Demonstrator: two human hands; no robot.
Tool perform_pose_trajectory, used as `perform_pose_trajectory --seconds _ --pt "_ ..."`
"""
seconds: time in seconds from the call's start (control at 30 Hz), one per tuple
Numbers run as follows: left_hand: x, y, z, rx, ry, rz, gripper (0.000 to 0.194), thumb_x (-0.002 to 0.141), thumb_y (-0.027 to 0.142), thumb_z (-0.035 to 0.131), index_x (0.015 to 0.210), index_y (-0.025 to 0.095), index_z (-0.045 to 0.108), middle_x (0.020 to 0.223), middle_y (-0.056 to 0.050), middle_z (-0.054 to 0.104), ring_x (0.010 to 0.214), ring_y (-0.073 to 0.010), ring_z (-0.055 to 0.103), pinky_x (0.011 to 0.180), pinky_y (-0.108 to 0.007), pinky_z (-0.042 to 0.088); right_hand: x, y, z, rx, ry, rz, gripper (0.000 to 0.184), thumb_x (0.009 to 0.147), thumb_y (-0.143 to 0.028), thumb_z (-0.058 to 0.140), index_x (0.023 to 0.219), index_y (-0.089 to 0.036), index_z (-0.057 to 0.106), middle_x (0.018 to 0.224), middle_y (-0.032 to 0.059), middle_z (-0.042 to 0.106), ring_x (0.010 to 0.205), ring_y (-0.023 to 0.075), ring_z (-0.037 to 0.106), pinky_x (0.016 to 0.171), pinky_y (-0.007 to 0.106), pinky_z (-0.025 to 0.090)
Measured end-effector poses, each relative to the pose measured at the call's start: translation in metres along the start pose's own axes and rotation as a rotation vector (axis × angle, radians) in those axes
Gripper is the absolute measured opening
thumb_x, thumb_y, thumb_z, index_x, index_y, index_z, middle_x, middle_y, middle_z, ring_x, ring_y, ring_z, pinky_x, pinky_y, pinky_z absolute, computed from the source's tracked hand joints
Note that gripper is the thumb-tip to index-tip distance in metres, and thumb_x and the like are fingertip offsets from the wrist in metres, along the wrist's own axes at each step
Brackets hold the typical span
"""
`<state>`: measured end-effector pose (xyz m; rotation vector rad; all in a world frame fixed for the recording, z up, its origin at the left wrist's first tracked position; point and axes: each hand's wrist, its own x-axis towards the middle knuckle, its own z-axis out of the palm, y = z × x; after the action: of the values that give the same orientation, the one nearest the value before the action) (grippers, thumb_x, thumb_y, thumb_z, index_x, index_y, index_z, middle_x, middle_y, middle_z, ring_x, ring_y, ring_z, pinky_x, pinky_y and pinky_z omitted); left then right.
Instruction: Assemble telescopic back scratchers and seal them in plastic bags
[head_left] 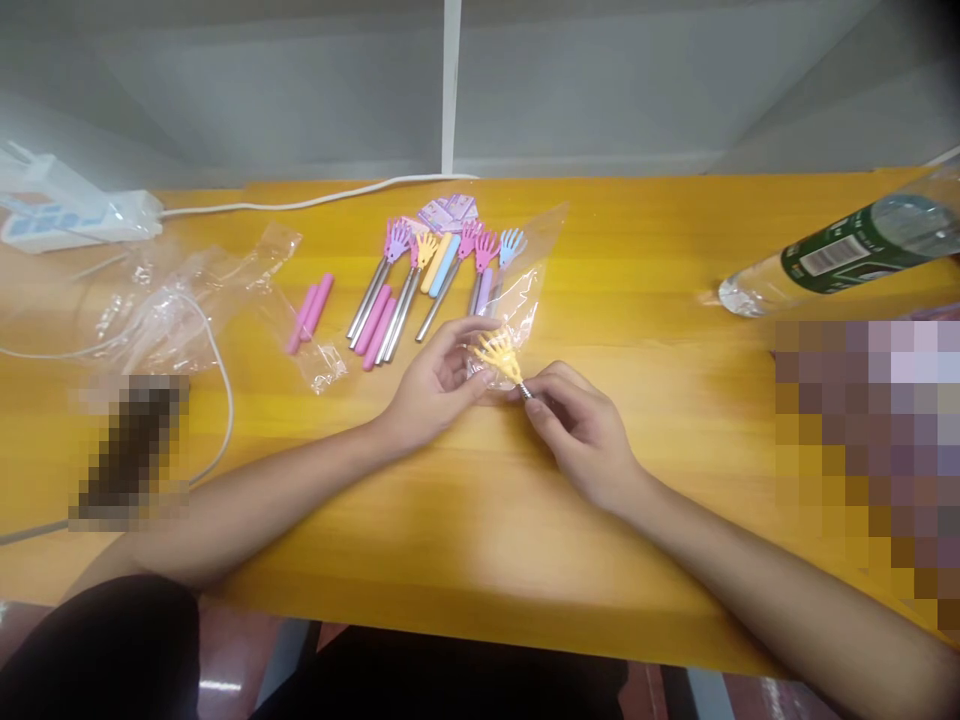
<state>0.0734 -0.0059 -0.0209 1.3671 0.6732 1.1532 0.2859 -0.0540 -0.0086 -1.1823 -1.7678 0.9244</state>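
Note:
My right hand (581, 430) pinches the metal stem of a small yellow hand-shaped back scratcher (500, 357) over the wooden table (675, 260). My left hand (435, 385) curls around the scratcher's yellow claw head, fingertips touching it and the edge of a clear plastic bag (525, 270). Just beyond the hands lies a row of several more scratchers (420, 290) with purple, pink, yellow and blue heads and steel or coloured handles.
Two loose pink handles (309, 312) lie on crumpled clear bags (187, 300) at the left. A white power strip (67, 215) and its cables sit at the far left. A green-labelled plastic bottle (840, 255) lies on its side at the right. A purple card pack (448, 212) sits behind the scratchers.

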Motion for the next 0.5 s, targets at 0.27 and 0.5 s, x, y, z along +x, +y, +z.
perform_pose_trajectory --seconds 0.27,0.5 --pt "-0.001 0.002 0.001 0.014 -0.080 -0.106 0.038 0.096 0.029 0.077 0.131 0.026 0.064 0.135 -0.008 0.061 0.102 -0.0156 0.064 0.092 -0.029 0.057 -0.007 -0.002 0.018 0.306 0.121 0.111 0.025 0.102 -0.027 0.072 0.103 -0.026 0.047 0.095 -0.0007 0.061 0.074 0.0140 0.059 0.059 0.026 0.046" --pt "0.000 0.006 0.002 -0.012 0.034 -0.128 0.024 0.094 0.028 0.079 0.113 0.021 0.067 0.111 -0.004 0.063 0.084 -0.0118 0.063 0.079 -0.026 0.058 -0.004 -0.004 0.006 0.116 -0.037 -0.103 0.007 0.106 -0.020 0.061 0.112 -0.022 0.059 0.103 0.0050 0.063 0.084 0.0157 0.064 0.073 0.029 0.056"
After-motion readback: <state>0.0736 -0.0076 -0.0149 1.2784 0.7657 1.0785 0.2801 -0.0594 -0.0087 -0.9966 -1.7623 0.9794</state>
